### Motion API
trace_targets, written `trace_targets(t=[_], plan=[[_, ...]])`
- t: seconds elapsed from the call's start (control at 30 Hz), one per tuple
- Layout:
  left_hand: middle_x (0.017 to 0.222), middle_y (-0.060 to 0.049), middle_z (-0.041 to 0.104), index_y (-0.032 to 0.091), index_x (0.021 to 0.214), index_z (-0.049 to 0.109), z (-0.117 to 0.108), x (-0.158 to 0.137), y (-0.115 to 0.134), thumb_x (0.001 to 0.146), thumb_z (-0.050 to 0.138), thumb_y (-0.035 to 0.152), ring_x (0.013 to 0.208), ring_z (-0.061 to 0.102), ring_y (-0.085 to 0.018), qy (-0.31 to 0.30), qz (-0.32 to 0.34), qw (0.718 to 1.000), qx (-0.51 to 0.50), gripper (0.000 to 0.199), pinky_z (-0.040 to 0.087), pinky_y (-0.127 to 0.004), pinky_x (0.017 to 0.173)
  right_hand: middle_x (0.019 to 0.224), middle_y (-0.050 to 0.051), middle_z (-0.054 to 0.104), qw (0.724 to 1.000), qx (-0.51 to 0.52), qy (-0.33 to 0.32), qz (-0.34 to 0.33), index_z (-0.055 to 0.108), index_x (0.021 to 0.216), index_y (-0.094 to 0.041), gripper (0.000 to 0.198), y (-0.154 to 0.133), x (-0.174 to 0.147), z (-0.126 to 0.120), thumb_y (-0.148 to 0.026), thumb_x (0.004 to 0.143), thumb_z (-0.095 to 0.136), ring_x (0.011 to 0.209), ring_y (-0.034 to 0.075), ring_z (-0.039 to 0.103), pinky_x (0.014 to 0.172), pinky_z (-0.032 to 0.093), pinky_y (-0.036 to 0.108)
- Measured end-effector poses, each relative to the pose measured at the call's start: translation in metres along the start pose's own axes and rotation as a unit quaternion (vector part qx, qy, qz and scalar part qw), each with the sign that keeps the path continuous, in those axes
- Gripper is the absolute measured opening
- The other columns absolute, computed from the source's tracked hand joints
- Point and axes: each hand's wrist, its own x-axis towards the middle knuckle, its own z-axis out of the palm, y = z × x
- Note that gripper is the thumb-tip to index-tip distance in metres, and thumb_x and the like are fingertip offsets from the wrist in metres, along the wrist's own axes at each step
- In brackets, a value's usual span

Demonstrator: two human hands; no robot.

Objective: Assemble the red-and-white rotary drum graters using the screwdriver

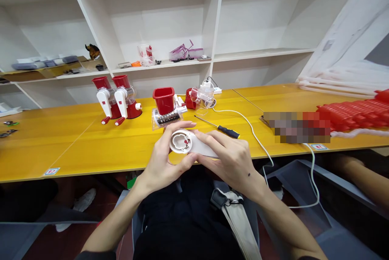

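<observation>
Between my two hands, above the table's front edge, is a white plastic crank handle [200, 147] with a round, hollow end facing up. My left hand [164, 156] curls its thumb and fingers around that round end. My right hand [232, 156] grips the arm of the handle, covering its far end. Just beyond them stands a part-built drum grater [166, 108] with a red hopper, a clear housing and a metal drum. A screwdriver [225, 129] with a black and yellow grip lies on the table behind my right hand.
Two assembled red and white graters [117, 99] stand at the back left. A red base with clear parts [202, 97] sits at the back. A white cable [252, 128] runs off the front edge. Red parts [355, 112] are stacked at right. White shelves [170, 63] rise behind.
</observation>
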Motion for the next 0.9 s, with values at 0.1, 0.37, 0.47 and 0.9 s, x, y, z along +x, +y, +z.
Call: trace_targets(t=[0.1,0.37,0.47,0.9], plan=[[0.112,-0.005,0.067,0.024,0.121,0.056,0.0072,-0.0014,-0.0020,0.089,0.068,0.034,0.099,0.067,-0.017,0.057,-0.037,0.997,0.036,0.036,0.056,-0.028,0.085,0.084,0.003,0.072,1.000,-0.021,0.008,-0.004,0.066,0.112,-0.017,0.029,-0.0013,-0.0011,0.0025,-0.040,0.097,0.059,0.068,0.011,0.066,0.055,0.038,0.025],[0.094,0.001,0.060,0.024,0.114,0.053,0.0117,-0.0035,-0.0070,0.091,0.066,0.029,0.076,0.061,-0.009,0.093,0.004,0.994,0.051,0.027,0.051,-0.020,0.069,0.086,0.004,0.071,0.998,-0.058,-0.001,-0.021,0.064,0.111,-0.016,0.035,-0.0055,-0.0011,0.0015,-0.046,0.101,0.049,0.069,0.011,0.065,0.059,0.040,0.024],[0.096,0.000,0.060,0.023,0.115,0.052,0.0122,-0.0038,-0.0078,0.091,0.065,0.029,0.078,0.061,-0.010,0.092,0.010,0.994,0.056,0.028,0.051,-0.021,0.070,0.086,0.003,0.070,0.998,-0.064,0.003,-0.027,0.063,0.112,-0.015,0.030,-0.0073,-0.0010,0.0017,-0.040,0.101,0.051,0.070,0.011,0.065,0.059,0.040,0.023],[0.119,-0.005,0.060,0.024,0.127,0.050,0.0051,-0.0018,-0.0053,0.089,0.070,0.032,0.107,0.065,-0.017,0.041,0.048,0.994,0.088,0.043,0.055,-0.028,0.091,0.091,0.005,0.074,0.999,0.050,0.013,0.009,0.062,0.112,-0.013,0.026,-0.0015,-0.0001,0.0045,-0.034,0.096,0.060,0.071,0.012,0.071,0.056,0.044,0.023]])
